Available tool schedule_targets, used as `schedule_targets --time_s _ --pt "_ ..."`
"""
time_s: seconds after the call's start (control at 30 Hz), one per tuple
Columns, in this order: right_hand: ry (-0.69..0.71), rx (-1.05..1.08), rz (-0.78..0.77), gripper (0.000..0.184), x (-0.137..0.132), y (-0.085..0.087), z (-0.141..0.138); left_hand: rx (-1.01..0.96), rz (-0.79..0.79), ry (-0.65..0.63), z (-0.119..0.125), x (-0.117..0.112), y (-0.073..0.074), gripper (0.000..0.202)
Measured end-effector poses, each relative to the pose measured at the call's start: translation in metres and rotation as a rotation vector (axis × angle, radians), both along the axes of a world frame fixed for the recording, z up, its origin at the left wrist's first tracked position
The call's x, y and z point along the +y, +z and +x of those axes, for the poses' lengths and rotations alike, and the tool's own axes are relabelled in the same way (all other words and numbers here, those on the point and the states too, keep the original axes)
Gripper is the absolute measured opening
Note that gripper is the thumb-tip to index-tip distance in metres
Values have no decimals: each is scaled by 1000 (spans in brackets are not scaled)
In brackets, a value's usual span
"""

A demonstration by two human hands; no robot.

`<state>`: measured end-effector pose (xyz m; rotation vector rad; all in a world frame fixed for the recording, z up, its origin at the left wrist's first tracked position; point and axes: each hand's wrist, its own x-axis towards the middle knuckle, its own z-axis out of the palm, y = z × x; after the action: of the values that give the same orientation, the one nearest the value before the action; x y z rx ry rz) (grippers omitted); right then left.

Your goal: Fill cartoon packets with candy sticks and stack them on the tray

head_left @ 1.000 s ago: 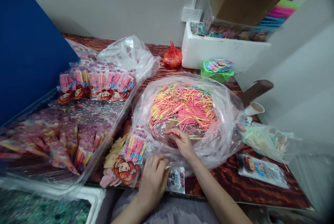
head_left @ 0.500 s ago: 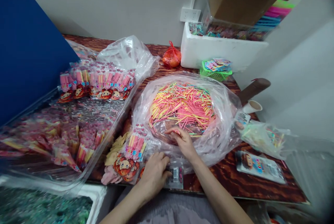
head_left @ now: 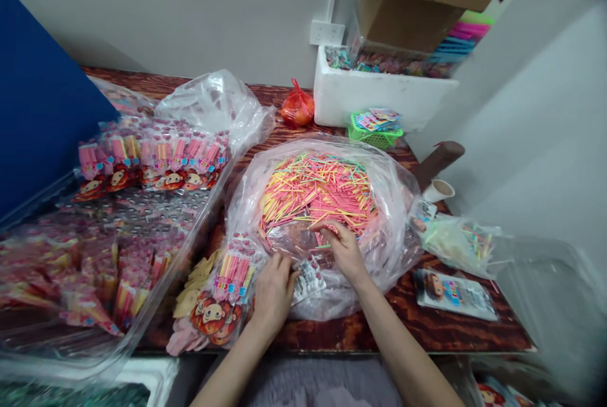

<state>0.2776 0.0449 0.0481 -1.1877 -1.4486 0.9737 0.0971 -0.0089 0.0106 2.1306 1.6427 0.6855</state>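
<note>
Thin pink, yellow and green sticks lie heaped in a wide, open clear plastic bag. My right hand is at the near side of the heap, fingers closed round a small bundle of sticks whose pink ends show. To its left and slightly nearer, my left hand is closed on a printed clear packet, tilted against the bag's near edge. Part of that packet is hidden behind the fingers. Filled stick packets with a cartoon face lie just left of my left hand.
A clear tray of filled packets stands at left. Behind are a red bag of fruit, a green basket and a white foam box. At right are a paper cup and a stack of flat packets.
My left hand has lifted the packet from the table's front edge toward the bag, bringing it closer to my right hand. The bundle stays in my right hand. The whole view has shifted slightly.
</note>
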Motion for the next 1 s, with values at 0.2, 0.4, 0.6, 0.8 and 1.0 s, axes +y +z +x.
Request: schedule_targets --time_s 0.2,0.4,0.6,0.8,1.0 --pt "37 24 4 19 -3 2 -6 58 105 5 -1 -2 -16 25" --pt "70 56 -7 20 -5 1 -13 30 201 13 2 -8 -14 19" --pt "59 20 -24 20 -8 0 -15 -72 221 31 -1 -8 -15 21" --pt "52 30 -37 19 -10 -1 -17 -106 193 -10 -5 -3 -18 24" --pt "59 63 -48 19 -10 -4 -17 22 190 -38 -10 0 -17 37"
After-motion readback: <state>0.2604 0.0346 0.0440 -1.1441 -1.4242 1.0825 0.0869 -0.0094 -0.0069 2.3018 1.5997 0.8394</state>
